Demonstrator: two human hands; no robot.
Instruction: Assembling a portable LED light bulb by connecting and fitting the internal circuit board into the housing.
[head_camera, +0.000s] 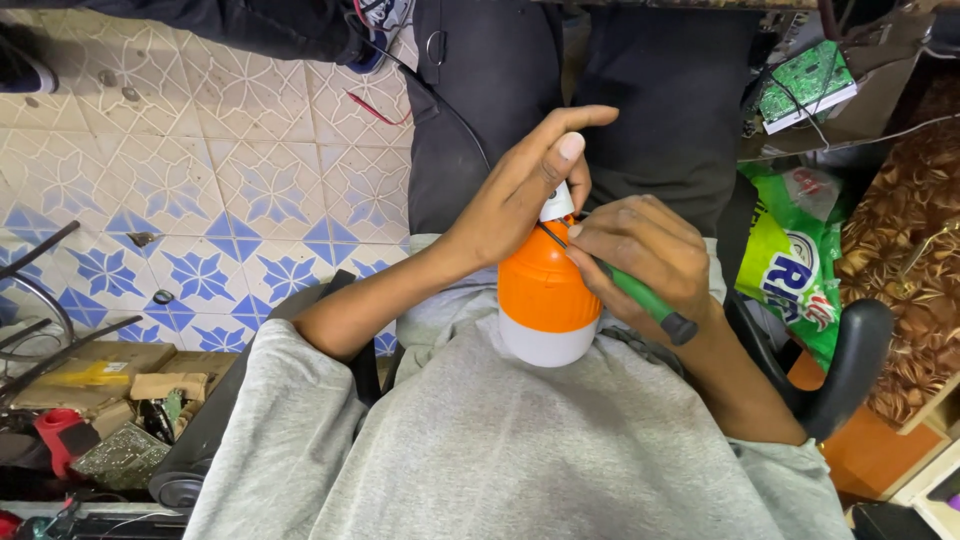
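I see my left hand (520, 200) curled around the top of an orange-and-white plastic bulb-shaped lamp housing (545, 295), thumb pressed on its small white neck cap (557, 205), index finger stretched out straight above. My right hand (640, 255) is closed around a green-handled screwdriver with a black end cap (650, 303), fingers wrapped tight on the handle; its dark metal shaft (553, 238) angles up to the joint between cap and orange body, where the tip appears to touch. The lamp housing stands upright against my chest, its white base resting on my grey sweatshirt (500, 440), between both forearms. Beyond my hands, a person in dark trousers (490, 90) stands on the blue-and-white patterned tile floor (200, 180). To my right lie a green plastic packet (790, 260) and a green circuit board (805, 82); lower left, another circuit board (120, 455) sits among clutter.
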